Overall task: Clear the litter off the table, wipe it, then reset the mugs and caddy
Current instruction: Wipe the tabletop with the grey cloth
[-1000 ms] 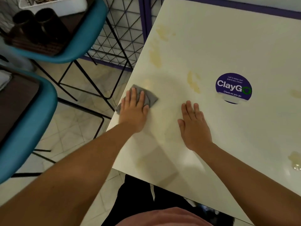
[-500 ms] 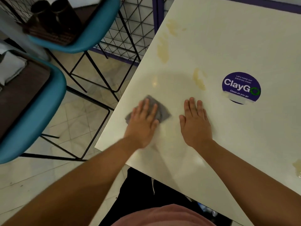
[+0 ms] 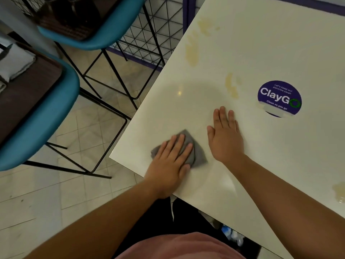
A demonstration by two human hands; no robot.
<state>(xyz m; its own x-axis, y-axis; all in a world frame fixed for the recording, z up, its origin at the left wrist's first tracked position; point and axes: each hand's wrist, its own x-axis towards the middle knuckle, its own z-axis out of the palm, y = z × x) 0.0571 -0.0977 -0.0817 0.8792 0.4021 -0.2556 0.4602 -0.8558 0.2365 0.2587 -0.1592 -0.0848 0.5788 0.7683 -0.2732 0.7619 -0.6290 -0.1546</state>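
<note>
Tabletop (image 3: 261, 43), white and glossy, filling the right side, its near-left corner the landmark for all else. Teal chairs (image 3: 43, 116) left of that corner, on pale floor tiles; dark tray (image 3: 74, 23) on the farther seat. Yellowish stains (image 3: 192, 49) well up the left edge from the corner, another (image 3: 231, 86) farther in. Round purple ClayGo sticker (image 3: 279, 98) well inward of the corner. Right hand (image 3: 225, 137) flat on the tabletop inward of the corner, fingers straight and close together. Left hand (image 3: 170, 161) just inside the corner, fingers straight, slightly spread, pressing down on grey cloth (image 3: 197, 156).
</note>
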